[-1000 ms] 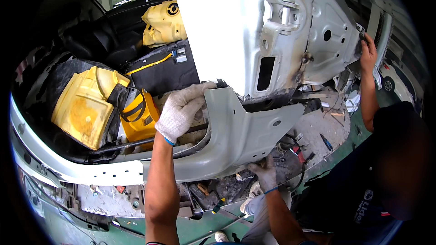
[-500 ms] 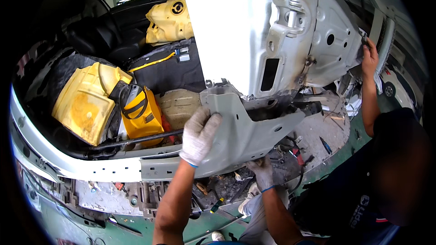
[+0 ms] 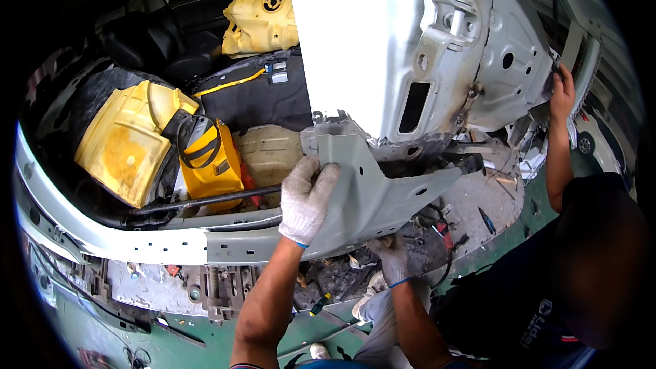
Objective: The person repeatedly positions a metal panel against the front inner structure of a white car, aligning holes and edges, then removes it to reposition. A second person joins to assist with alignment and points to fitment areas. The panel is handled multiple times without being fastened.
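1. In a vehicle workshop, a grey sill-and-pillar panel (image 3: 352, 188) is positioned across the lower door opening, its lower arm lined up with the white sill (image 3: 164, 247) and its raised corner set near the foot of the white pillar (image 3: 345, 61).

2. The panel's inner edge is straddled by the gloved left hand (image 3: 307, 195), the thumb laid on the outer face and the fingers turned inside; the edge appears to be gripped between them.

3. The lower edge is met by the gloved right hand (image 3: 394, 256), well apart from the left. Its fingertips are lost in shadow; whether they are closed on the metal cannot be told.

4. At right, the far side of the bodywork is touched by a co-worker's hand (image 3: 563, 96).

5. A trial fit appears to be in hand, with the panel being seated by eye. No fastening is seen where the two hands are placed.

6. Steady support from below seems called for next, along with small adjustments at the inner edge, so that the pillar corner and sill joint can be matched together.
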`<action>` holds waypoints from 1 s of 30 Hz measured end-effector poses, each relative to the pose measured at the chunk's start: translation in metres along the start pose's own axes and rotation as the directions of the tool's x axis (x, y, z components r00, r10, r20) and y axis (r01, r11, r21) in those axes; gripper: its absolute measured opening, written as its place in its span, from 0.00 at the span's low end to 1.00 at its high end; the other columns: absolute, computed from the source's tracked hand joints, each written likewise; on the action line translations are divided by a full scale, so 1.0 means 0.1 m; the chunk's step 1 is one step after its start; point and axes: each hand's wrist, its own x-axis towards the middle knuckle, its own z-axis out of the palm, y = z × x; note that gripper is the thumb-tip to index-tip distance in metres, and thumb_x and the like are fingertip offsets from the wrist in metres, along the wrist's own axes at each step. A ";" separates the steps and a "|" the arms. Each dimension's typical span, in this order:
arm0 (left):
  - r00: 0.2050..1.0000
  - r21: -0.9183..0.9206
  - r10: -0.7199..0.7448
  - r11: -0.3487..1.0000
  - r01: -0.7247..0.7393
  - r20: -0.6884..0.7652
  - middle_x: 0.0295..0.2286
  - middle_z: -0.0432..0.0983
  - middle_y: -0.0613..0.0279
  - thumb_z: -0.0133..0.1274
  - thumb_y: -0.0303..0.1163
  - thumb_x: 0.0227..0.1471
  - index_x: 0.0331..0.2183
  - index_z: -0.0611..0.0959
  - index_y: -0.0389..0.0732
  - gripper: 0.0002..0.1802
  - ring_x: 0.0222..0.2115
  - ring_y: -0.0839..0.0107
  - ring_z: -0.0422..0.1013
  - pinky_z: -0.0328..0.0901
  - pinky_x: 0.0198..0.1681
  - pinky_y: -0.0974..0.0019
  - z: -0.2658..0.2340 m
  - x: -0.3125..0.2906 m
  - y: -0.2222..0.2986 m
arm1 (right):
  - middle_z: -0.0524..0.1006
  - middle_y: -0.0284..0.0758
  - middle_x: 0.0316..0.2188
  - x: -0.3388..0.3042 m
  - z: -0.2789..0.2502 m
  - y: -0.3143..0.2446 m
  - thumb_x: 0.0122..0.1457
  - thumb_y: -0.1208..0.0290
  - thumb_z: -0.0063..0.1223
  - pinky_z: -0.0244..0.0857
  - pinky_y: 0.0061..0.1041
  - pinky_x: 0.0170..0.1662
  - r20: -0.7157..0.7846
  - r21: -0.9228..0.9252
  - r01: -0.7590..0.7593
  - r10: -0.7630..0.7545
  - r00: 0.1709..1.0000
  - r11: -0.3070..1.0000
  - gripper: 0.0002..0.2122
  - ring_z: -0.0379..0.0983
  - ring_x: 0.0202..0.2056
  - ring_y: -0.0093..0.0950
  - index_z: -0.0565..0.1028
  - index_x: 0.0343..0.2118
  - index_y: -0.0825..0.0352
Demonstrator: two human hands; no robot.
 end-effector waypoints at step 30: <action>0.882 0.360 0.306 0.917 -0.171 -0.359 0.33 0.77 0.47 0.65 0.33 0.56 0.44 0.82 0.31 0.18 0.34 0.54 0.75 0.70 0.43 0.55 0.33 0.25 -0.07 | 0.80 0.38 0.50 -0.02 0.29 -0.39 0.58 0.77 0.66 0.72 0.29 0.55 0.052 -0.370 0.195 -0.189 0.981 0.908 0.36 0.77 0.49 0.25 0.61 0.69 0.70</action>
